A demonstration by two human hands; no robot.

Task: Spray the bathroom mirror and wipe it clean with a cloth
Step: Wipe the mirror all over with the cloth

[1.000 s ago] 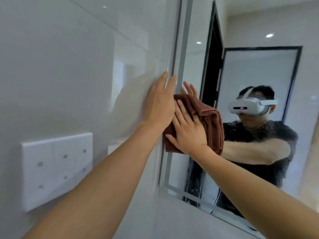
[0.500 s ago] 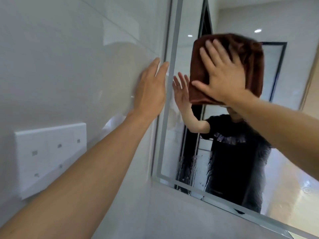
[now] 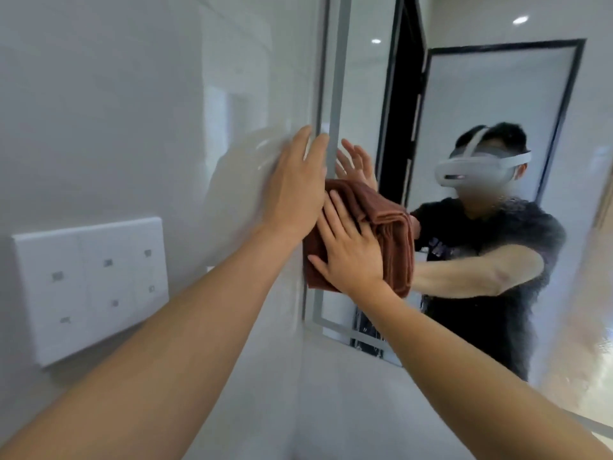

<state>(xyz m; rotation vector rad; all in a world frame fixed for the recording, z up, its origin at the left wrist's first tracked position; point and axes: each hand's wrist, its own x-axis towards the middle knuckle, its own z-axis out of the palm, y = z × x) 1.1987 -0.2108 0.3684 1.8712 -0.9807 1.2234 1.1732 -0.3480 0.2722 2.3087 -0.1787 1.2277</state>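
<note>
Lowered to the mirror's left edge, flat right hand presses cloth.

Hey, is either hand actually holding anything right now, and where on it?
Nothing is gripped. The right hand presses the folded brown cloth flat-fingered against the mirror, on the cloth's broad face. The left hand rests open on the wall.

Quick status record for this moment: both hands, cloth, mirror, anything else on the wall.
left hand: flat on the wall tile, fingertips at the mirror's left edge
right hand: fingers straight, pressing the cloth
cloth: brown, folded, against the mirror's left edge
mirror: droplets near the bottom edge
switch panel: white, left of the arms
</note>
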